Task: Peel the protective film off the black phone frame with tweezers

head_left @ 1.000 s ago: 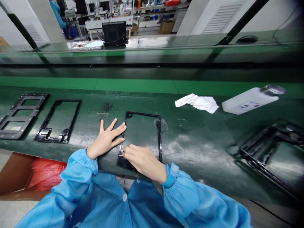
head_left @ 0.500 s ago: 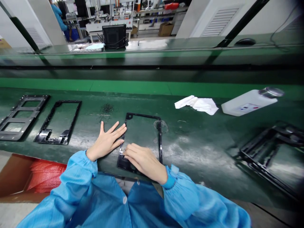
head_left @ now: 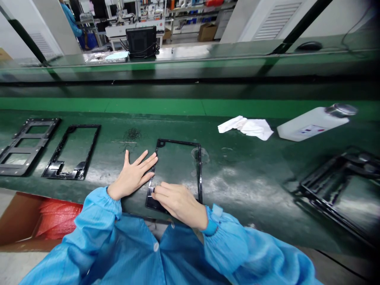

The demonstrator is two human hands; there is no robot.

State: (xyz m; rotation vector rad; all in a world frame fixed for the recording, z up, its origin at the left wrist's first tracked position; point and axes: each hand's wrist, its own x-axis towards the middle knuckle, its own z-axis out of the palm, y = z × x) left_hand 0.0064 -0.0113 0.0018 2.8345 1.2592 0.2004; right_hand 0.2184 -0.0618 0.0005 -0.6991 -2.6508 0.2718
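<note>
A thin black rectangular frame (head_left: 200, 170) lies flat on the green bench in front of me. My left hand (head_left: 132, 176) is spread flat beside it, fingertips touching its left side. Over the frame's lower left part is my right hand (head_left: 178, 201), its fingers pinched together at the inner edge near a small shiny patch. Whatever those fingertips may hold is hidden. A little pile of fine black scraps (head_left: 132, 134) lies on the bench beyond my left hand.
Left of me lie a second black frame (head_left: 97, 136) and a grey-black frame with crossbars (head_left: 25, 152). A crumpled white cloth (head_left: 247, 127) and a tilted white bottle (head_left: 314, 124) are at the right. Blurred black frames (head_left: 329, 190) are stacked far right. Below left, a cardboard box (head_left: 20, 217) holds red wrap.
My right hand has shifted slightly along the lower left side of the frame, showing more of the shiny patch. My left hand stays flat in place. The view has tilted slightly.
</note>
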